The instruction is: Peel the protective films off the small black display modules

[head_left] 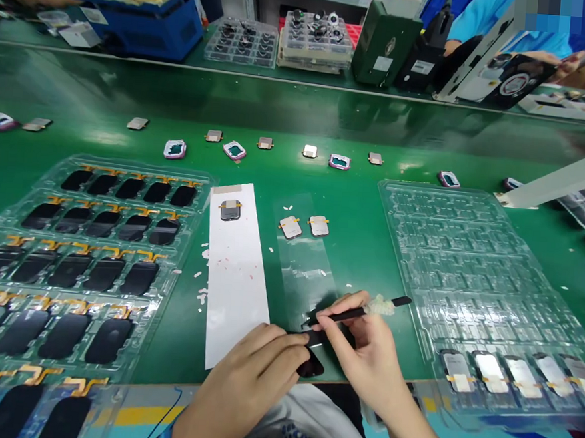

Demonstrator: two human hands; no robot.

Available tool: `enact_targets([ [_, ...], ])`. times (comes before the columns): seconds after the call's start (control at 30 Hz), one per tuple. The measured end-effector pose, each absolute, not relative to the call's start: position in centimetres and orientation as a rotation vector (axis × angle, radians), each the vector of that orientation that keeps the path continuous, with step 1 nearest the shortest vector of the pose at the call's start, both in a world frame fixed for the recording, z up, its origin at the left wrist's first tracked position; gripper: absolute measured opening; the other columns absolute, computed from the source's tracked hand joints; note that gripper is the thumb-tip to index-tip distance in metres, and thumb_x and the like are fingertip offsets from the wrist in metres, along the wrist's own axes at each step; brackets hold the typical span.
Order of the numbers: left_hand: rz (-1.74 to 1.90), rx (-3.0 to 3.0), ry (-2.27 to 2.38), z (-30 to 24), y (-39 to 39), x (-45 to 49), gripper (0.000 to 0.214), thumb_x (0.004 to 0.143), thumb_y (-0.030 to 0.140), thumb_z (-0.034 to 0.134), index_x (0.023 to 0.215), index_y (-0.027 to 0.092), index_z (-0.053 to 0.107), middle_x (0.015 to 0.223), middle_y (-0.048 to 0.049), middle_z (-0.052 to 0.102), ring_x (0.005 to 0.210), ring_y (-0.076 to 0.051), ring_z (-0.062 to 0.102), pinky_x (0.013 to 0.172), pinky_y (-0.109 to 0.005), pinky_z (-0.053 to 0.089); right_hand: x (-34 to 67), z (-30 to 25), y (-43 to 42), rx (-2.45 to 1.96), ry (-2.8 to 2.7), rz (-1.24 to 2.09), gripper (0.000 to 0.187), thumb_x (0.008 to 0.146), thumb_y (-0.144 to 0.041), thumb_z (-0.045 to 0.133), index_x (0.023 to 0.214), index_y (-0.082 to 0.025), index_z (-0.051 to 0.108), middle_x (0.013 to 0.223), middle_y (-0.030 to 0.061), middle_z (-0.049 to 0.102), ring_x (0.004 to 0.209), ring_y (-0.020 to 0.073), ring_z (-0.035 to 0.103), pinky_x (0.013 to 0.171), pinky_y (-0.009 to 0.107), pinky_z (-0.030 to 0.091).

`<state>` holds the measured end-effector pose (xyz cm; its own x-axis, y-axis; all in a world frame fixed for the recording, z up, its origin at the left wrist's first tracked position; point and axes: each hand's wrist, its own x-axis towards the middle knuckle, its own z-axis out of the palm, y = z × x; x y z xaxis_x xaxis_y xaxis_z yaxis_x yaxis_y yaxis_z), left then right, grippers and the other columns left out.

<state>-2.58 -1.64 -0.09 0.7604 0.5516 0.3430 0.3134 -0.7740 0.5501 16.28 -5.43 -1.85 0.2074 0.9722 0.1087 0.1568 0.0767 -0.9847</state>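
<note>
My left hand (254, 380) is closed at the table's front edge, its fingers on a small black display screen (312, 366) that they partly cover. In my right hand (364, 344) is a slim black tool that looks like tweezers (352, 314), with a lumpy pale wrap (380, 306) round its rear part. The tool's tip points down-left, close to the left fingertips and the screen's upper end. Just beyond the hands lies a clear plastic strip (303, 273); two silver-backed screen modules (290, 227) rest at its far part. Another module (230, 210) sits on a white strip (236, 268).
At left stands a clear tray (168, 274) with rows of black screens. A second clear tray (474, 272) at right has silver-backed modules in its nearest row. Scraps of white film (201, 296) litter the green table. Watch cases (234, 150) and small modules line the back, below a shelf.
</note>
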Motion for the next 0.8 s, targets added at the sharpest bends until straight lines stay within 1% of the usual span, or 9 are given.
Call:
enact_targets([
  [0.1,0.708,2.461,0.662,-0.2,-1.7,-2.6,0.017,0.099,0.009,0.045,0.105,0.015,0.059,0.1,-0.0075,0.074,0.09,-0.021,0.066,0.08,-0.033,0.056,16.4,-1.3,-5.2,-1.326,-1.093,0.946,0.009,0.091,-0.018,0.065,0.093,-0.024,0.058,0.088,-0.0009,0.06,0.07,0.0121,0.07,0.066,0.025,0.06],
  [0.17,0.776,2.398,0.718,-0.4,-1.8,-2.6,0.012,0.098,0.01,0.05,0.104,0.016,0.058,0.1,-0.0078,0.072,0.091,-0.02,0.066,0.081,-0.032,0.055,16.6,-0.8,-5.2,-1.278,-0.945,0.962,0.012,0.09,-0.022,0.067,0.09,-0.024,0.056,0.083,-0.002,0.061,0.068,0.0129,0.071,0.063,0.024,0.061],
  [0.23,0.883,2.305,0.818,-0.6,-1.9,-2.6,0.008,0.096,0.011,0.054,0.101,0.018,0.056,0.095,-0.0068,0.071,0.086,-0.018,0.066,0.078,-0.03,0.054,16.5,-0.1,-5.2,-1.21,-0.81,0.964,0.014,0.09,-0.025,0.067,0.09,-0.024,0.054,0.079,-0.0018,0.062,0.069,0.0155,0.073,0.061,0.027,0.063],
  [0.3,0.95,2.232,0.944,-0.7,-1.9,-2.5,0.007,0.095,0.012,0.056,0.096,0.019,0.055,0.085,-0.0039,0.069,0.077,-0.016,0.065,0.071,-0.027,0.052,15.9,0.5,-5.4,-1.143,-0.771,0.968,0.011,0.092,-0.026,0.064,0.092,-0.025,0.053,0.08,-0.0013,0.064,0.073,0.0178,0.074,0.064,0.032,0.065],
  [0.37,0.948,2.208,1.041,-0.6,-1.8,-2.3,0.006,0.096,0.015,0.054,0.094,0.021,0.053,0.078,-0.0012,0.066,0.068,-0.015,0.063,0.064,-0.025,0.05,14.9,1.1,-5.4,-1.088,-0.805,0.945,0.009,0.095,-0.024,0.06,0.095,-0.027,0.051,0.08,-0.0014,0.066,0.076,0.0186,0.074,0.068,0.037,0.066],
  [0.47,0.913,2.191,1.122,-0.3,-1.4,-1.9,0.003,0.098,0.019,0.052,0.095,0.022,0.053,0.075,0.0007,0.065,0.064,-0.014,0.063,0.059,-0.024,0.047,13.0,1.8,-5.1,-1.04,-0.851,0.843,0.011,0.096,-0.021,0.058,0.097,-0.029,0.05,0.081,-0.0015,0.066,0.081,0.0184,0.074,0.07,0.037,0.066],
  [0.53,0.919,2.161,1.15,-0.1,-1.1,-1.5,0.003,0.097,0.019,0.052,0.097,0.022,0.053,0.074,0.0017,0.064,0.062,-0.013,0.062,0.058,-0.022,0.046,12.2,2.1,-4.7,-1.023,-0.864,0.781,0.014,0.096,-0.017,0.056,0.097,-0.029,0.049,0.084,-0.0006,0.065,0.084,0.0182,0.074,0.071,0.036,0.066],
  [0.73,0.979,1.992,1.195,0.3,-0.7,-0.9,0.009,0.093,0.015,0.055,0.094,0.022,0.051,0.071,0.0059,0.061,0.057,-0.01,0.058,0.055,-0.018,0.045,11.2,2.5,-4.2,-0.982,-0.869,0.687,0.02,0.096,-0.01,0.053,0.099,-0.029,0.049,0.086,-0.0008,0.063,0.087,0.0176,0.072,0.077,0.041,0.066],
  [0.8,0.95,1.952,1.171,0.3,-0.7,-0.9,0.011,0.093,0.013,0.054,0.098,0.022,0.053,0.077,0.0044,0.064,0.064,-0.01,0.062,0.059,-0.018,0.047,11.0,2.5,-4.2,-0.992,-0.897,0.677,0.021,0.096,-0.009,0.052,0.099,-0.029,0.048,0.086,-0.0007,0.063,0.087,0.0172,0.073,0.079,0.041,0.066],
])
